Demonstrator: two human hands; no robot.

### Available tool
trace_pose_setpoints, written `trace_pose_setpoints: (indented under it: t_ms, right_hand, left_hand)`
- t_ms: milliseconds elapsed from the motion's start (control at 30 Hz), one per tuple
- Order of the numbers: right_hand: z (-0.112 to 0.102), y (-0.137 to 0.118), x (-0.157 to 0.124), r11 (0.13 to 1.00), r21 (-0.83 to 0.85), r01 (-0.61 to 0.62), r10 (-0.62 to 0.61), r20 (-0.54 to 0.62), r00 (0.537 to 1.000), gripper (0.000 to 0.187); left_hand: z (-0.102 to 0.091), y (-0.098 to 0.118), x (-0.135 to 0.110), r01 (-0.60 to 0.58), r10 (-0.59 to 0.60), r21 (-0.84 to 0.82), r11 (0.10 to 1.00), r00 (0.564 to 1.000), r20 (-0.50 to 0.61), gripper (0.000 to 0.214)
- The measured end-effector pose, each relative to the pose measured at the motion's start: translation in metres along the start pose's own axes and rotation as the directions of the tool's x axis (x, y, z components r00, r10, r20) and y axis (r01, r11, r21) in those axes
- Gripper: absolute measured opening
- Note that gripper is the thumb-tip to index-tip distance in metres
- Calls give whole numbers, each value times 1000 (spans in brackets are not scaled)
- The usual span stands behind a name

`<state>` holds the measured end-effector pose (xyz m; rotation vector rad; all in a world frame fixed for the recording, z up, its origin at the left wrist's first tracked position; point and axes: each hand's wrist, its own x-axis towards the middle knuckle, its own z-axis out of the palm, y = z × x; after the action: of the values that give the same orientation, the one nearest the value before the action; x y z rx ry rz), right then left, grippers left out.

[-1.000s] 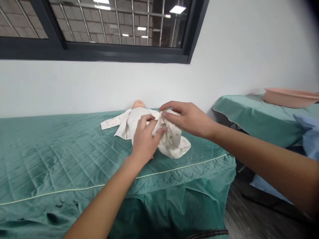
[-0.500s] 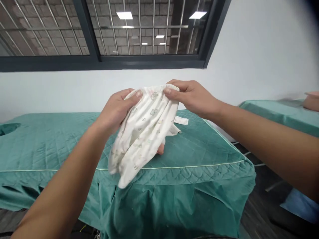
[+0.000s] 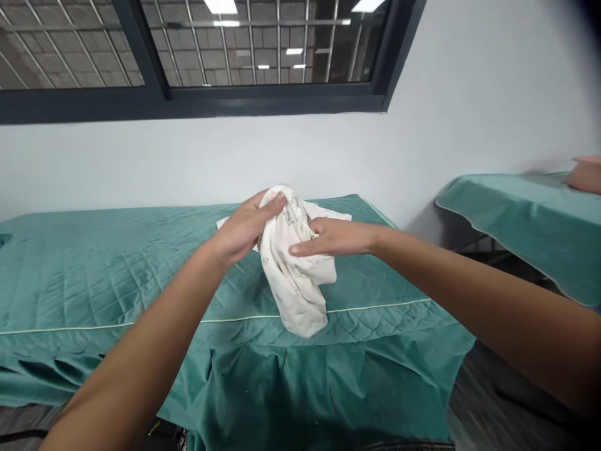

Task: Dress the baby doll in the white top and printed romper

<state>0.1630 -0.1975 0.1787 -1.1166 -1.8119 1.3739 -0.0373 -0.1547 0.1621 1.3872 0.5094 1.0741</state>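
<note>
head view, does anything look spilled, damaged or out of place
Nothing stands out as spilled, damaged or misplaced. The white printed cloth garment hangs crumpled from the left hand, with the right hand against it, but that seems ordinary for cloth being handled. The green quilted bed cover just has loose folds along its hanging side.

The bed [image 3: 141,288] is draped with a green quilted cover [image 3: 84,257]; a white long-sleeved top [image 3: 331,213] is laid on it, partly hidden. A pink basin [image 3: 586,175] is borne by a green-draped table [image 3: 526,210].
</note>
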Motion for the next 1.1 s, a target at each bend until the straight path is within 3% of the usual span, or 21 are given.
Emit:
trace_pose_setpoints:
  t_ms: [67,167,267,333,433,500,600,667,733,800,867,1000,1100]
  right_hand:
    - [-6,8,5,999,36,19,-17,-42,999,31]
    - [-16,21,16,962,214,170,-112,-257,960,37]
    - [-23,30,22,919,291,268,-124,-431,894,38]
    - [-23,35,21,915,317,252,-80,-468,880,39]
    - [-22,40,13,926,342,159,-25,-365,931,48]
    - [-21,44,8,959,279,47,0,-166,986,50]
    - [-17,50,7,995,95,-37,32,58,998,40]
    - [-16,55,12,995,95,0,-3,26,1000,34]
    - [-16,58,20,973,207,99,-73,-130,989,32]
    - [-19,59,27,924,318,211,-115,-295,948,31]
    - [-21,58,31,881,388,271,-116,-379,918,32]
    - [-16,58,31,836,499,231,-61,-333,941,38]
    - [-2,69,23,835,539,113,27,-245,969,40]
  left_hand:
    - [3,-16,5,10,-10,-20,1000,1000,24,43]
    - [6,-32,6,30,-35,53,998,996,82,42]
    - [6,-41,4,134,-182,192,972,947,263,37]
    - [4,-45,4,190,-232,164,968,927,296,34]
    - [-1,-50,8,171,-162,-33,985,969,187,39]
    - [-3,-54,12,141,-125,-123,982,983,132,45]
    - [-3,-61,16,159,-143,-178,971,985,98,48]
    - [-2,-66,16,201,-183,-216,955,978,101,50]
    - [-4,-71,14,275,-243,-233,933,958,154,53]
    - [-8,-73,10,350,-304,-206,914,926,225,57]
    - [-15,-74,7,390,-341,-154,908,901,268,56]
    - [-25,-71,8,344,-297,-181,921,924,243,55]
    - [-26,-72,11,292,-255,-276,915,953,162,54]
